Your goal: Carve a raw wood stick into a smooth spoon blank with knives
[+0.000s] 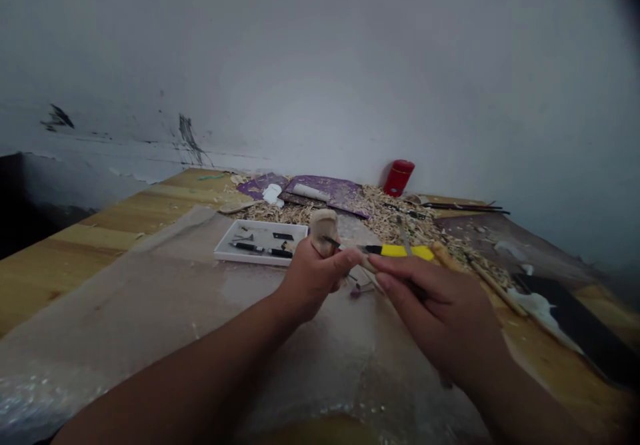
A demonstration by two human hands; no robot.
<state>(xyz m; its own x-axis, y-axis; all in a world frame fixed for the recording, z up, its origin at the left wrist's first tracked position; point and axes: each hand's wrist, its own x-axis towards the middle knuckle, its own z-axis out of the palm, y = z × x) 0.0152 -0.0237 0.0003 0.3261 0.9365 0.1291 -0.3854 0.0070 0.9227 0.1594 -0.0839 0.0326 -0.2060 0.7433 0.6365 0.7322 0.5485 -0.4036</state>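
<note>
My left hand (pixel 313 275) is closed around a pale carved piece of wood (pixel 324 224), whose rounded top sticks up above the fingers. A dark hollow shows in the side facing right. In my right hand (pixel 445 308) is a slim carving tool (pixel 369 262), pinched between thumb and fingers. Its dark tip reaches left past my left thumb to the wood, by the hollow; whether it is cutting I cannot tell. Just behind the right fingers lies a yellow-handled tool (pixel 400 250), probably a cutter.
A white tray (pixel 219 253) holding black pens or knives and small blades sits behind my left hand. Wood shavings (pixel 390 212) cover the back of the table, around purple sheets (pixel 345 188). A red container (pixel 399 177) stands by the wall. At right lies a dark flat slab (pixel 575 325).
</note>
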